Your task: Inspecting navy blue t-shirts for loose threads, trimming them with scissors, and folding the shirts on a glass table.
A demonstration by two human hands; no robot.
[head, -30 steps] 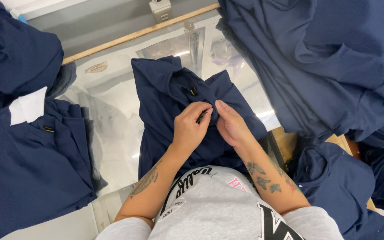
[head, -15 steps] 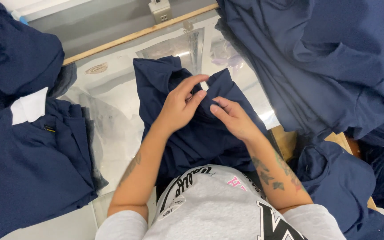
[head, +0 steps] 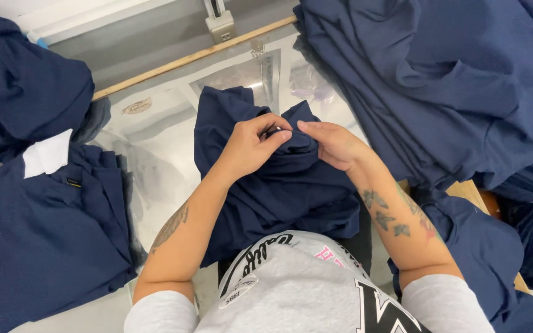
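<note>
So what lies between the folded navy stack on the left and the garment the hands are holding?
In the head view, only bare glossy table separates the folded navy stack from the navy garment held by the left hand and right hand.

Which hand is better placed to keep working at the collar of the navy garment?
Probably the left hand: its fingers already pinch the fabric at the collar of the navy garment, while the right hand only rests beside it.

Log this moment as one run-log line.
left hand: pinching navy garment | right hand: gripping same fold | folded stack: person's left
</note>
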